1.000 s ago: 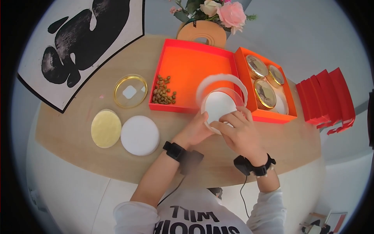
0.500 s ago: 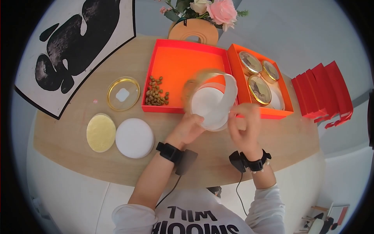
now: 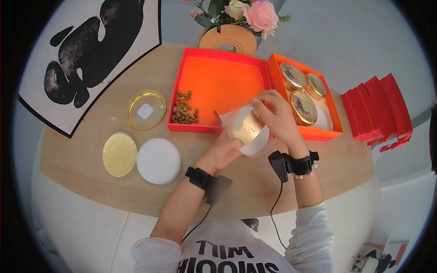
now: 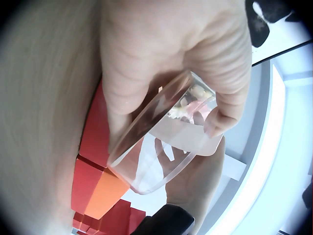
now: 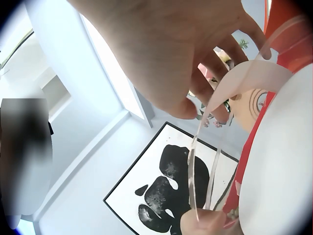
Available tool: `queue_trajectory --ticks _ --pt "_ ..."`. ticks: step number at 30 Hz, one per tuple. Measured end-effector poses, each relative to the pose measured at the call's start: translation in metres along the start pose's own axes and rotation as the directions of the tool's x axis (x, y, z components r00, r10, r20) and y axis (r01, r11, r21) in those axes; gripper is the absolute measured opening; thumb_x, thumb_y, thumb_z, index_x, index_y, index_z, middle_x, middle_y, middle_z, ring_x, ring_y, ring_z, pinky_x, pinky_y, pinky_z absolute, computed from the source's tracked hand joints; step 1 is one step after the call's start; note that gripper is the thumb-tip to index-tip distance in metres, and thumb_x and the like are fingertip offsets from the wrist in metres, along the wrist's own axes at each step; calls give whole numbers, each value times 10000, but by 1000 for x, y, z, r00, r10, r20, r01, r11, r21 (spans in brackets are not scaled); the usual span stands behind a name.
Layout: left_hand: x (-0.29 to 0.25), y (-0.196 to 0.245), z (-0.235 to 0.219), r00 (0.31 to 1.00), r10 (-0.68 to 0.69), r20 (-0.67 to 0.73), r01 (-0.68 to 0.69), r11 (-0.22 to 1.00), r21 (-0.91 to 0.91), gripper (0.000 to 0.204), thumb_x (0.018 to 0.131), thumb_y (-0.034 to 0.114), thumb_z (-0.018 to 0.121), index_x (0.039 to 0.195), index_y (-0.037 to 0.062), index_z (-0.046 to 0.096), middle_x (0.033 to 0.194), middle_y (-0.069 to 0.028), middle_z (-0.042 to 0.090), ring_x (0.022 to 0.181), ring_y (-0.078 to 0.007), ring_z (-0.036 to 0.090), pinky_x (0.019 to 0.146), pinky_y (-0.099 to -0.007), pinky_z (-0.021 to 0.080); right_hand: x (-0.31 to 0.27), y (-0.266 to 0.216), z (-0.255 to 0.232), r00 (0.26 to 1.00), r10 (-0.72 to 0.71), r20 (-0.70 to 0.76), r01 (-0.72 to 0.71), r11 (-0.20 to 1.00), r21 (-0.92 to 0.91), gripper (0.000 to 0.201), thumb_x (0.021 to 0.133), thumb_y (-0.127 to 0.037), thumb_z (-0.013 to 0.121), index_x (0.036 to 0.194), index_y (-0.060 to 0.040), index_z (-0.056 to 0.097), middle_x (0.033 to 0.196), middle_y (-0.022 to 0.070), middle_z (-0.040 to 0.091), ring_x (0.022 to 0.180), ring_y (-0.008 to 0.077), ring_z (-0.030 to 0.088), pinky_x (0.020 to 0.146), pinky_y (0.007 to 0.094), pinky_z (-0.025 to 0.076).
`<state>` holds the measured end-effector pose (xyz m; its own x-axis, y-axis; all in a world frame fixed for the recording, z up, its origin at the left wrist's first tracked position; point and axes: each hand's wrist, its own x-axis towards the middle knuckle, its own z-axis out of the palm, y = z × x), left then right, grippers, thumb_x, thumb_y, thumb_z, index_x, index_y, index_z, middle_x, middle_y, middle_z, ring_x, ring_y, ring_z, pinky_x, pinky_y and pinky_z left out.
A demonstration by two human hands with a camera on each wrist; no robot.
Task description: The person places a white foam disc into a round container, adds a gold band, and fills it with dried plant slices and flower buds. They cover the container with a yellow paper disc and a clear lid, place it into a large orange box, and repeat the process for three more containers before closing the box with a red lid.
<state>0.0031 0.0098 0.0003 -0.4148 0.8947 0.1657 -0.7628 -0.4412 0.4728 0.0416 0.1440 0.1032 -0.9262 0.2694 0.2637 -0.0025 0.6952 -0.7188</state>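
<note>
My left hand (image 3: 221,152) grips a clear round plastic tub (image 4: 151,117) by its side, thumb at the near rim. Across the tub curls a label strip (image 3: 251,129), its gold printed face toward the head camera; the right wrist view shows its pale band (image 5: 254,78) arching beside a white round face (image 5: 279,156). My right hand (image 3: 278,119) holds the strip's upper end, thumb over it and fingers beyond. Nearest on the table are a gold-topped disc (image 3: 119,154), a white round lid (image 3: 159,161) and a clear gold-rimmed lid (image 3: 146,110).
Behind the hands stands an open orange-red box (image 3: 223,77) with small brown pellets (image 3: 183,109) in its corner. A second orange box (image 3: 327,129) holds several gold-lidded tins (image 3: 303,107). Red folded bags (image 3: 375,109), a flower vase (image 3: 227,38) and a black-and-white picture (image 3: 91,54) surround them.
My right hand left the tub, drew the strip out to the right, then moved up and over the tub. The strip has turned from its white side to its gold side.
</note>
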Motion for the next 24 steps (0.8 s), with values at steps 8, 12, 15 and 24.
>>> queue_trajectory --ticks 8,12,15,24 --pt "-2 -2 2 994 7 -108 -7 1000 4 669 668 65 586 1269 60 294 1210 -93 435 1133 -229 433 946 -400 366 -3 14 -13 990 124 -70 -127 991 -39 188 671 -27 563 832 -40 466 849 102 444 803 209 480 704 304 425" --pt "-2 -3 -4 990 -20 -138 22 1000 16 699 689 85 580 1300 75 241 1256 -103 382 1173 -243 390 957 -421 358 -2 32 -16 983 68 -169 -71 997 -10 225 666 45 501 864 -49 452 877 93 435 820 203 469 717 298 416" --pt "-4 3 7 993 -39 -109 43 999 30 695 720 120 578 1311 76 216 1274 -107 361 1192 -245 368 964 -430 351 -3 42 -20 944 20 -328 -10 999 33 253 661 91 456 869 -53 458 892 81 438 815 194 467 705 283 412" --pt "-2 -2 -6 996 35 -81 -39 998 -49 852 704 443 657 1330 82 205 1331 -95 319 1225 -246 325 985 -427 317 -30 16 -42 823 -292 -488 136 934 -331 308 626 168 383 823 -42 491 907 80 442 810 192 453 572 267 385"
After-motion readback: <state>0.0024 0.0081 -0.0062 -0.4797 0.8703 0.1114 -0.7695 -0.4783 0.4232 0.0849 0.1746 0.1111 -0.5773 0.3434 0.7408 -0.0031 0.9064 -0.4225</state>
